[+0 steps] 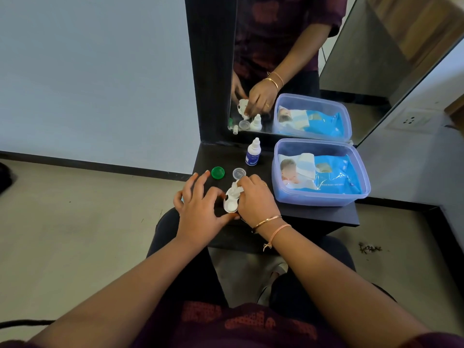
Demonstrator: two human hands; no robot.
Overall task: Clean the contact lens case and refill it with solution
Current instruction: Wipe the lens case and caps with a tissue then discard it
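against the pale wall stands a tall black-framed mirror (288, 59), reflecting the person's arms and the things on the shelf below. at its foot a dark matte black shelf (326, 217) carries everything else. on the shelf's right side sits a translucent lavender-blue plastic tub (324, 197), open at the top, holding a bright blue soft pack of baby wipes (336, 177) with a white wipe sticking up at its left end.

the left hand (198, 212) has its fingers spread, thumb and forefinger tips gripping the near and left edges of the white plastic two-well contact lens case (231, 200), which lies at the shelf's front edge between both hands. the right hand (256, 199), with thin gold and pink bangles at the wrist, is curled with its fingertips pinched on a crumpled white wipe (237, 189), pressed into the far well of the case; the near well is open and looks white inside.

behind the hands, just left of the tub, a small white dropper bottle of solution with a dark blue label (253, 153) stands upright with its cap on. near it lies a round clear plastic lens-case cap (239, 174), close to the right hand's fingertips. to its left, apart from it, lies a round green plastic lens-case cap (217, 172), close to the left hand's fingertips.
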